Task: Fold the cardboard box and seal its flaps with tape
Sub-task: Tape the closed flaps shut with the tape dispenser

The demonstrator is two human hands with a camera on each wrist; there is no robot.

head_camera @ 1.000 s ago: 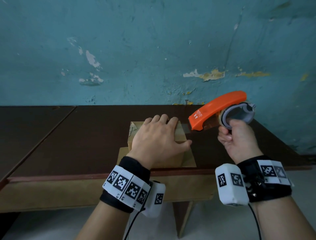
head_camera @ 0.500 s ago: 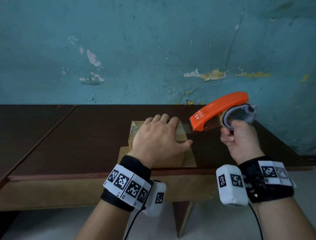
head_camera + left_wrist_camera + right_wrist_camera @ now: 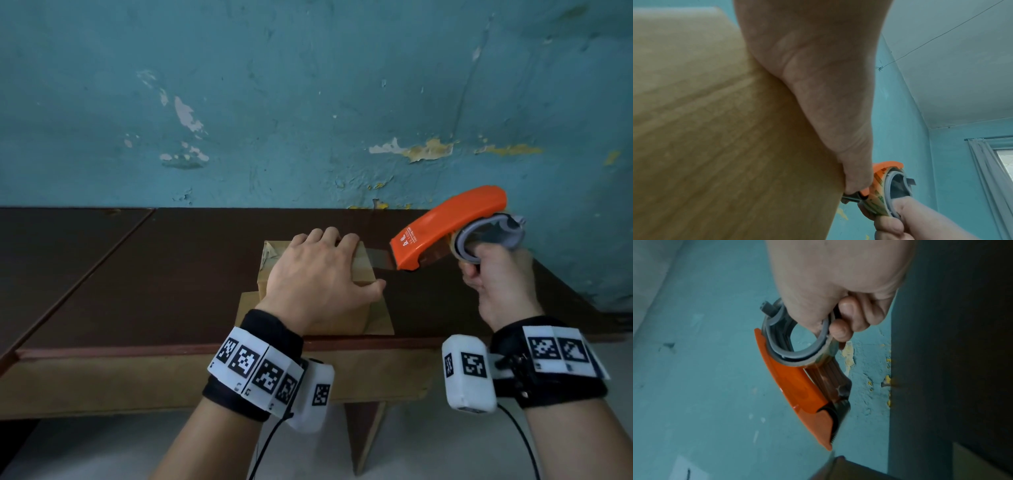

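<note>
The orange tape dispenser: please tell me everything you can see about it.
The tape dispenser has a curved orange plastic cover, a grey ring hub and a roll of clear tape with a brownish tint. The right hand grips it at the ring, above the dark table. Its toothed cutting end points down-left toward the cardboard box, and a tape strip stretches between them. The left hand presses on the box.

Wall (image 3: 308,102): teal paint, peeling in pale patches at 10 o'clock and in yellow-white patches at 2 o'clock. Surface (image 3: 137,274): dark brown top, standing against the wall, a seam running diagonally at 9 o'clock, a light wooden apron showing under its reddish front edge. Leg (image 3: 363,435): wooden, standing at 6 o'clock. Floor (image 3: 102,455): pale grey. Window (image 3: 1003,155): curtained, letting in daylight at 3 o'clock. Ceiling (image 3: 951,73): pale, a thin wire hanging across it.
</note>
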